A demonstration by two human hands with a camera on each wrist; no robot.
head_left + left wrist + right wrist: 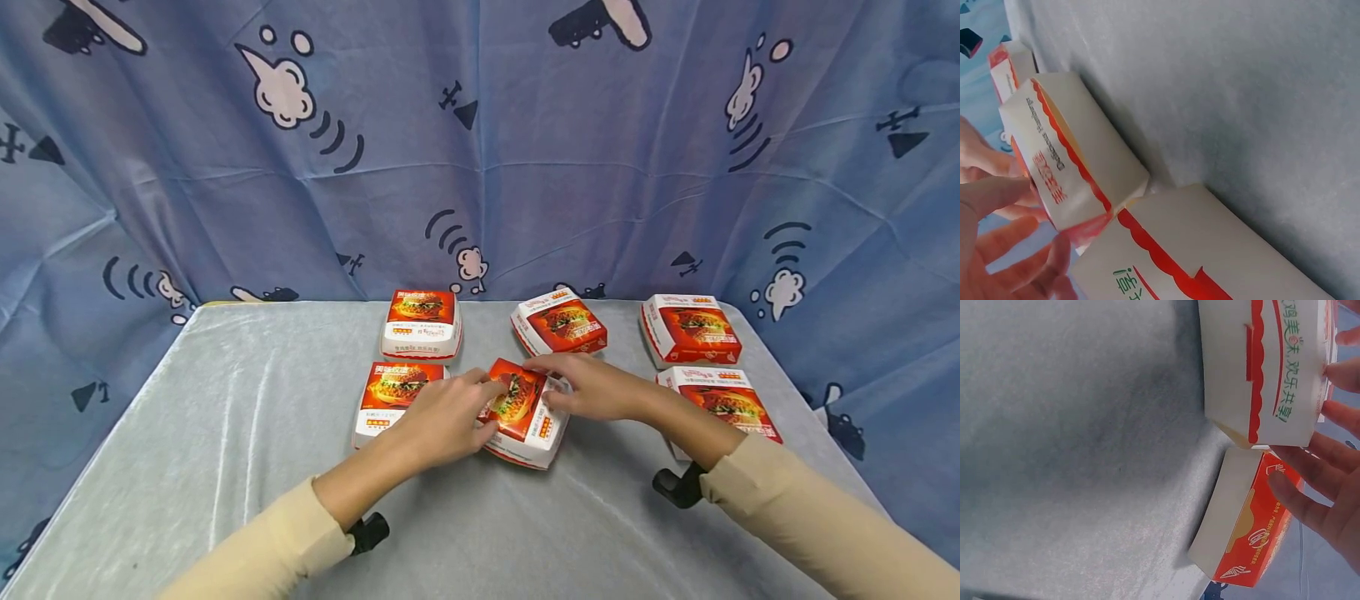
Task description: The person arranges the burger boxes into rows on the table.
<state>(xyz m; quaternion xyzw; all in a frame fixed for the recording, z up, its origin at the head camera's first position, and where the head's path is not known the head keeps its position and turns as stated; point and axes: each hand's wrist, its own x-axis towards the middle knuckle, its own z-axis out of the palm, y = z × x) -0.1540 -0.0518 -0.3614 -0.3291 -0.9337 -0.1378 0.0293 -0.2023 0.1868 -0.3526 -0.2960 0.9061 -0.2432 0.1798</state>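
A red and white burger box (517,400) lies turned at an angle on the table between my two hands. My left hand (448,412) is at its left side, with one finger reaching over the printed lid and the thumb near the front left corner. Across the box, my right hand (592,386) touches the far right edge and the right side with extended fingers. The left wrist view shows the white front wall of this burger box (1079,150) beside spread fingers (1019,250). In the right wrist view, fingertips meet the lid edge of the box (1260,369).
Another burger box (393,392) stands close on the left, with one behind it (423,325). A tilted burger box (558,321) sits behind the middle one. Two more, front (720,400) and back (690,329), stand at the right. A patterned blue curtain (480,150) hangs behind the table.
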